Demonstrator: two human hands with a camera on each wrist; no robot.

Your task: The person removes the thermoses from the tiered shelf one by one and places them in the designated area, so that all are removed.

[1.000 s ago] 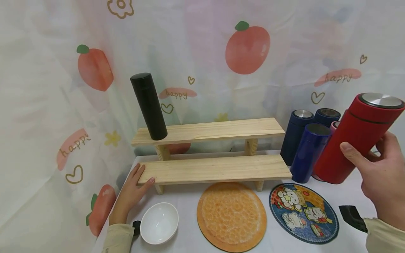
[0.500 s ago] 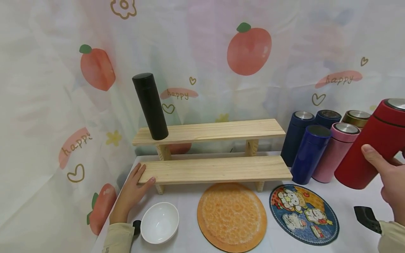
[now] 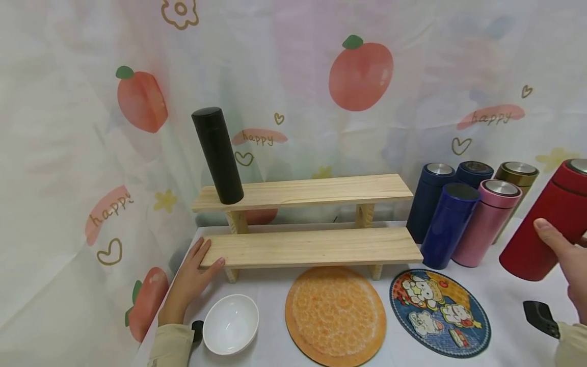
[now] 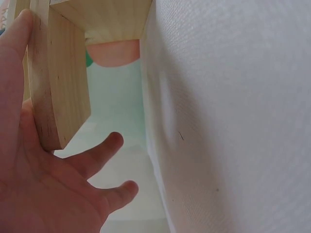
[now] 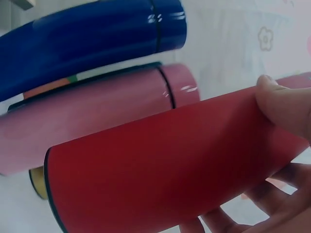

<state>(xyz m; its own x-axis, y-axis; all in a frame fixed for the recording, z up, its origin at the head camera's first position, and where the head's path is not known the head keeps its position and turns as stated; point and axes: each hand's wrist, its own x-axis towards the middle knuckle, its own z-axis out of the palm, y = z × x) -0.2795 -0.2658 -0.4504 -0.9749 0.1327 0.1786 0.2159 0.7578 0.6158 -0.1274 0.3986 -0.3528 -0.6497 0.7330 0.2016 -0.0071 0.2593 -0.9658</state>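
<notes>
In the head view my right hand (image 3: pixel 573 270) holds a red thermos (image 3: pixel 548 224) with a silver lid at the far right. The thumb lies across its near side; the other fingers pass behind it, as the right wrist view shows of the thermos (image 5: pixel 160 160). Whether its base touches the table, I cannot tell. My left hand (image 3: pixel 190 280) rests at the left end of the lower board of a two-tier wooden shelf (image 3: pixel 312 247). Its fingers are fairly straight, two extending past the board (image 4: pixel 53 77) in the left wrist view. A black thermos (image 3: pixel 217 155) stands at the upper board's left end.
Right of the shelf stand a blue thermos (image 3: pixel 449 227), a pink thermos (image 3: pixel 487 224), two dark navy ones behind and a gold thermos (image 3: pixel 518 176). In front lie a white bowl (image 3: pixel 231 324), a round bread-patterned mat (image 3: pixel 337 316) and a cartoon mat (image 3: pixel 440 312).
My right hand has carried the red thermos right and slightly lower, away from the other thermoses, uncovering the pink and gold ones. The left hand stays on the shelf.
</notes>
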